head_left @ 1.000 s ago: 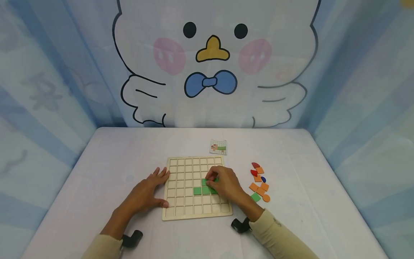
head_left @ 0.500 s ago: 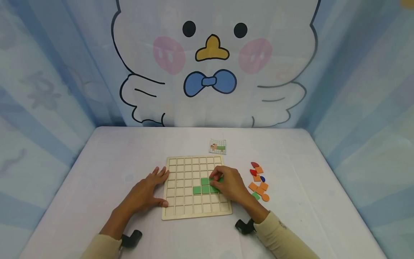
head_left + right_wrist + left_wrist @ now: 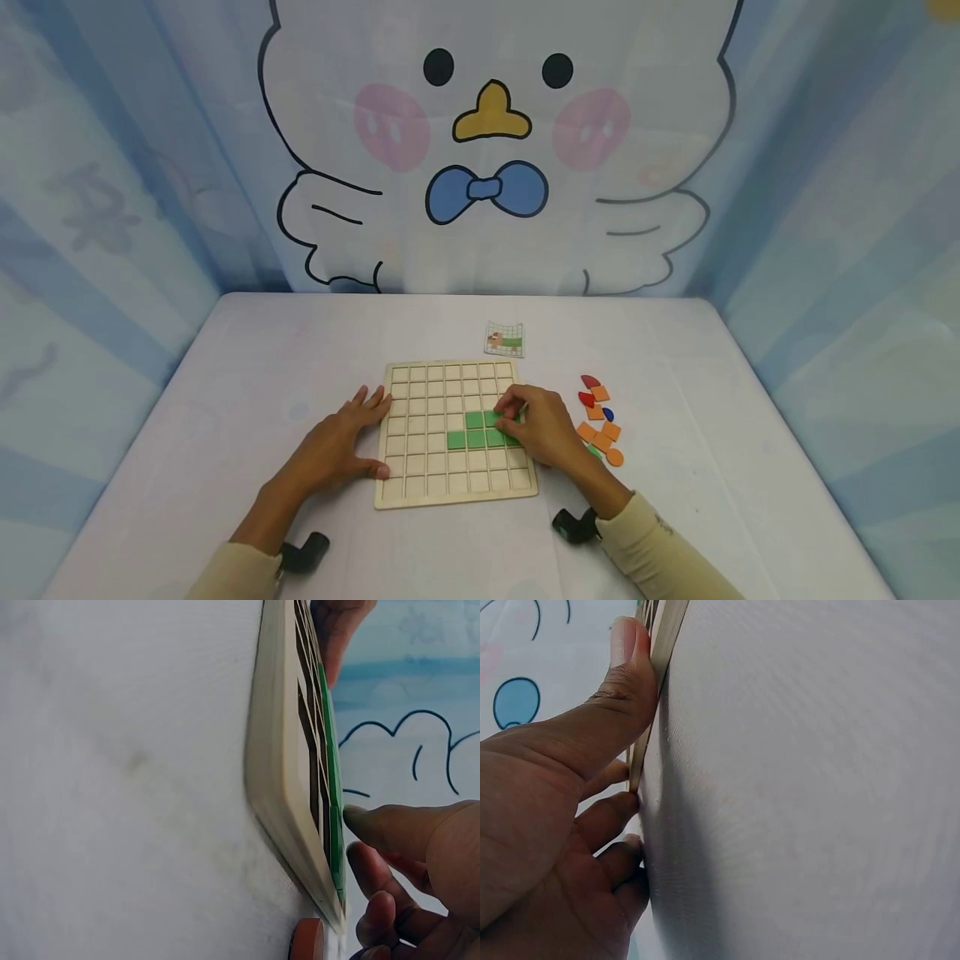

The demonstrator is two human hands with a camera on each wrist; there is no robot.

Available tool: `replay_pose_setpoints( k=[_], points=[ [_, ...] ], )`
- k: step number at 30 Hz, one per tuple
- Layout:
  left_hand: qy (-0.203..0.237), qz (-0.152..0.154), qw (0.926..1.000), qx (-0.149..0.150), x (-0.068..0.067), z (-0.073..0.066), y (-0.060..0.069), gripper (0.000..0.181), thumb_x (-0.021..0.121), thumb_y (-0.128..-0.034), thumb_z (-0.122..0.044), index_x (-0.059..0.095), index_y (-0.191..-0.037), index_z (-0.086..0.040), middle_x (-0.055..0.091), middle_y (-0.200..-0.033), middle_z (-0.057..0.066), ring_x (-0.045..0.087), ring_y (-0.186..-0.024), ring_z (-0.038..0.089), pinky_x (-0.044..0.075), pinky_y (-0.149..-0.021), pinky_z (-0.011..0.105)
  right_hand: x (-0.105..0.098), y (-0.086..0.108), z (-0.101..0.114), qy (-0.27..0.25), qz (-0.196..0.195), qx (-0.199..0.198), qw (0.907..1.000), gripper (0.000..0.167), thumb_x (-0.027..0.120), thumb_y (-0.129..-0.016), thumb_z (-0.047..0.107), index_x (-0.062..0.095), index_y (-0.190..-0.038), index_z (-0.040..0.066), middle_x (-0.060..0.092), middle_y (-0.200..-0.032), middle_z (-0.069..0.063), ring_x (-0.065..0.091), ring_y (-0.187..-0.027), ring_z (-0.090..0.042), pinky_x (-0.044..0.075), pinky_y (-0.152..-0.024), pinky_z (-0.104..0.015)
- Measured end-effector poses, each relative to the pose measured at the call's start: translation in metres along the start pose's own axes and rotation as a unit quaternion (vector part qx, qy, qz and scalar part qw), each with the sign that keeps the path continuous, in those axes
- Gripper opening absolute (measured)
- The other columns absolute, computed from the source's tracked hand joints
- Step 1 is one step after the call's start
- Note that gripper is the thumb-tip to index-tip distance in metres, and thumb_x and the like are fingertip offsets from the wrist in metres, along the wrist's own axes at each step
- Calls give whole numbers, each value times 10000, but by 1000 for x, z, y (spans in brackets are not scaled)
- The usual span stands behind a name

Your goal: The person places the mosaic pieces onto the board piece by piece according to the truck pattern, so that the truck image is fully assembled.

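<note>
A wooden grid board (image 3: 417,467) lies flat on the table, with several green square tiles (image 3: 476,438) in two rows right of its middle. At its left border my left hand (image 3: 337,442) rests with spread fingers; in the left wrist view the thumb (image 3: 622,686) lies against the board's edge. My right hand (image 3: 545,427) is over the right end of the green tiles and hides part of them. In the right wrist view its thumb (image 3: 397,829) is at the surface of a green tile (image 3: 336,847). The other fingers are loosely bent, with no piece visible between them.
Right of the board lie loose pieces: orange squares (image 3: 602,442), an orange disc (image 3: 615,457), red pieces (image 3: 590,381), a small blue piece (image 3: 608,414) and a partly hidden green piece (image 3: 595,451). A picture card (image 3: 504,340) lies behind the board.
My right hand has shifted to the right along the green tiles, uncovering more of both rows. My left hand has stayed at the board's left border.
</note>
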State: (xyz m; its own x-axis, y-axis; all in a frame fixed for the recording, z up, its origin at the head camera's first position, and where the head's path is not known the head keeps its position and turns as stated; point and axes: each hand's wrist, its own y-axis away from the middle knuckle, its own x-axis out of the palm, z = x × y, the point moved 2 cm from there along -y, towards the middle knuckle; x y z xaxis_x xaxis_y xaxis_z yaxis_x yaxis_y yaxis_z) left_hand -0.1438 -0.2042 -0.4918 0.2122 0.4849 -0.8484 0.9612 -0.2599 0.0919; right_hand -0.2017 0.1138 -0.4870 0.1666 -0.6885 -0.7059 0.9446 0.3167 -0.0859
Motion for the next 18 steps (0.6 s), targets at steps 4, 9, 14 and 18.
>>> replay_pose_setpoints(
  k=[4,9,14,18],
  points=[
    [5,27,10000,-19,-1,0,0,1181,970,-680,-409,371,-1650,-100,285,-1742,117,217,-1633,438,310,-1239,706,0,1,-1,12,-10,50,10000,172,887,-861,102,757,-915,200,650,-789,98,530,-655,-101,422,-592,-252],
    [17,38,10000,-47,-1,0,0,1180,968,-684,-411,366,-1651,-103,281,-1743,112,209,-1637,431,304,-1246,703,-3,2,-1,38,-80,79,9999,171,895,-852,104,762,-918,189,660,-800,91,539,-668,-108,435,-598,-246],
    [4,36,10000,-38,-1,-1,1,1175,964,-688,-426,372,-1651,-104,289,-1743,113,213,-1636,432,312,-1239,707,-7,3,-5,60,-146,204,9997,172,894,-852,98,762,-925,180,672,-805,76,543,-668,-118,433,-597,-248],
    [-10,50,10000,-54,-1,-2,1,1174,964,-690,-418,369,-1652,-105,286,-1744,115,212,-1637,431,313,-1238,708,-12,4,-10,62,-170,314,9993,176,893,-850,100,762,-931,185,688,-824,65,536,-660,-131,420,-584,-245]
  ],
)
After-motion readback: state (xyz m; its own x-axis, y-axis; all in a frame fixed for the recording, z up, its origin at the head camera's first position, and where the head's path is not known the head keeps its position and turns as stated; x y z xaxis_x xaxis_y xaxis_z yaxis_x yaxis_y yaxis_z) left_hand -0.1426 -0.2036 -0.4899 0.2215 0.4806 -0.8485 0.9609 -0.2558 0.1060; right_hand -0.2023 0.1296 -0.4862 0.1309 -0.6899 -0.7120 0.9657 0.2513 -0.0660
